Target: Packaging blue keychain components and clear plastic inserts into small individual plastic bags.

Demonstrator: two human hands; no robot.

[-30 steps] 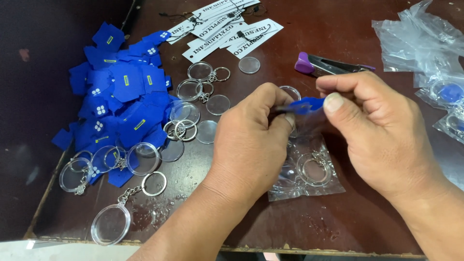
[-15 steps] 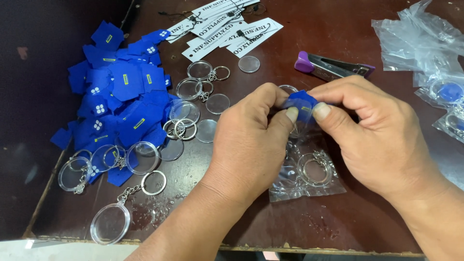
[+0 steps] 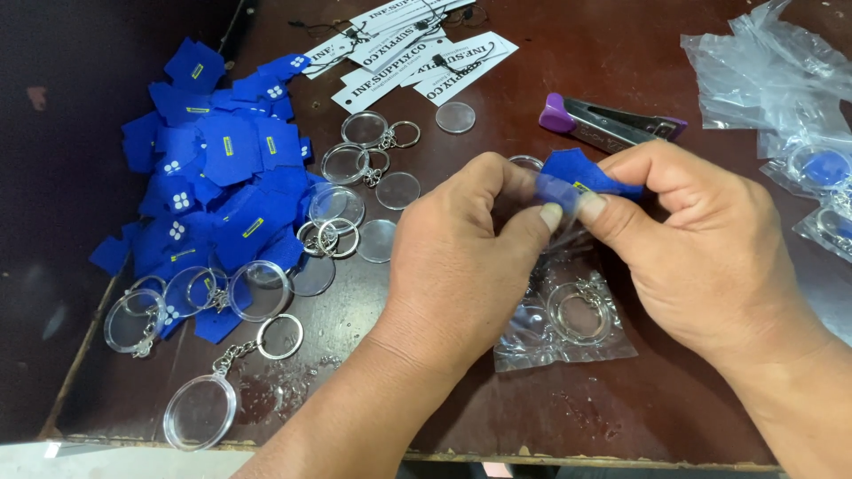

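At frame centre, the left hand and right hand pinch a small blue fabric patch together over a clear round plastic case — thumbs pressing it flat, held above the clear plastic bag.

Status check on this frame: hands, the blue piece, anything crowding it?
Left hand and right hand both pinch blue insert. Clear bagged keyring beneath. Nothing blocking.
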